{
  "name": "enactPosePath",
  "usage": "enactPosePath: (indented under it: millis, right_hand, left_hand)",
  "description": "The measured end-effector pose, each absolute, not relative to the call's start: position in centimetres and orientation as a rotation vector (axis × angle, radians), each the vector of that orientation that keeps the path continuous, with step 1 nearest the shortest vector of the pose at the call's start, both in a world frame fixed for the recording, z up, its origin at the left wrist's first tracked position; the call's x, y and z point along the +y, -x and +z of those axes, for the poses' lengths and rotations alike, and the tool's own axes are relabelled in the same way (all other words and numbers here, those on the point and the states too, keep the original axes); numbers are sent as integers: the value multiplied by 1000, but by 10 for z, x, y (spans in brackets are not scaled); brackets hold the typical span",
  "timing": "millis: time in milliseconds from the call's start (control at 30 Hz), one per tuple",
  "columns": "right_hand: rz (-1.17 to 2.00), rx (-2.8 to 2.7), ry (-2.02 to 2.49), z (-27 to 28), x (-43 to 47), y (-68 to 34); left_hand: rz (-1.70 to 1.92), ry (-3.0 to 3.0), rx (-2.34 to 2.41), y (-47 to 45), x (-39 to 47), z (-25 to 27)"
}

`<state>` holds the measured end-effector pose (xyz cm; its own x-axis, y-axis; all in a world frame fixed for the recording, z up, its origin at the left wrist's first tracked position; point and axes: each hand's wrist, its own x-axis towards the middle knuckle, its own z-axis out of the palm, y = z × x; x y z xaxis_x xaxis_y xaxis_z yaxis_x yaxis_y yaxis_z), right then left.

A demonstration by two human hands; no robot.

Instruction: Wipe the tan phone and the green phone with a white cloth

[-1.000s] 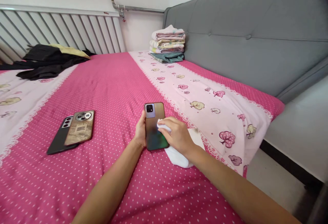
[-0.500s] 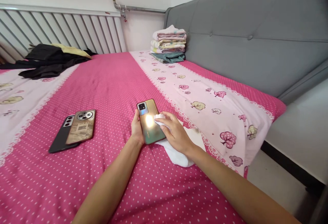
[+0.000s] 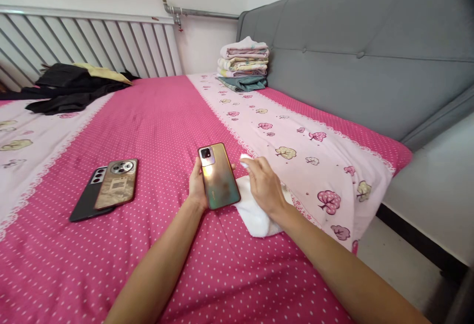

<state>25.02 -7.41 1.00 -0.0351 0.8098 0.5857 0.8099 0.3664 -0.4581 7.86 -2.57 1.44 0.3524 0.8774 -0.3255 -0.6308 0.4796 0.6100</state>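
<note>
My left hand (image 3: 197, 185) is wrapped round a smartphone (image 3: 221, 181), its glossy gold-green back and camera block facing up. Just right of the phone, my right hand (image 3: 264, 185) pinches a small piece of white cloth (image 3: 245, 159), clear of the phone's surface. Below that hand a white towel (image 3: 257, 221) lies spread on the bed; whether the pinched piece is part of it, I cannot tell. To the left, a phone with a tan patterned back (image 3: 120, 188) rests partly on top of a black phone (image 3: 87, 203).
A pink dotted bedspread (image 3: 155, 126) covers the bed. Folded linens (image 3: 244, 62) are stacked at the back, against a grey headboard (image 3: 333, 42). Black clothes (image 3: 62, 87) lie at the far left before a white radiator (image 3: 111, 42). The bed's edge drops off on the right.
My right hand has lifted the white cloth off the phone's back and moved right. My left hand keeps the phone in nearly the same place, slightly turned.
</note>
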Motion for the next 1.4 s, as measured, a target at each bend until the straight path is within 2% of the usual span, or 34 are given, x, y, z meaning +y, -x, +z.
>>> enactPosePath:
  millis: [100,200,400,700,1100,1400]
  right_hand:
    - [-226,-1708,1528,16,-70,-263]
    - [-295,-1709,1489,19,-69,-264]
    - [-196,-1794,1332,15,-72,-245]
    - [-120,-1907,1409,5,-72,-243]
    - [-50,-2405,965,4,-92,-219]
    - [-122,-2174,1096,3,-87,-217]
  left_hand:
    - [944,-463,655,-77,-28,18]
    - [903,-466,649,-81,-32,20]
    - [796,-457,603,-96,-39,9]
    - [814,-377,596,-97,-40,10]
    - [780,-428,533,-82,-25,-5]
    - [778,-371,475,-87,-32,2]
